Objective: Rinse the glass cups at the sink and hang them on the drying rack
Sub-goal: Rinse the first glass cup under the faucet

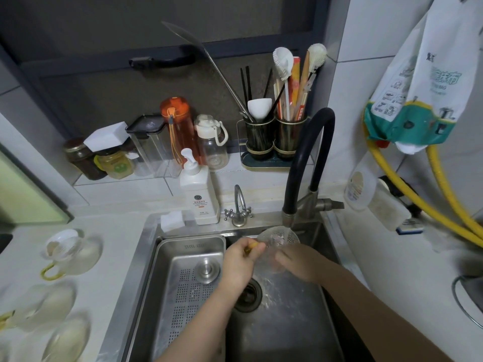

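A clear glass cup (277, 237) with a yellow handle sits under the black faucet (305, 163), over the steel sink (285, 330). Water runs from the spout into it. My left hand (239, 262) pinches the yellow handle at the cup's left. My right hand (298, 261) curls round the cup's body from the right. Three more glass cups lie on the white counter at the left: one (69, 252) with a yellow handle, and two (44, 304) (65, 340) nearer the bottom edge, blurred. No drying rack is plainly visible.
A perforated steel tray (167, 257) with a drain plug fills the sink's left half. A soap bottle (200, 190) and a small tap (238, 207) stand behind the sink. Bottles, jars and a utensil holder (274, 139) line the ledge. Yellow hoses (428, 202) run down at right.
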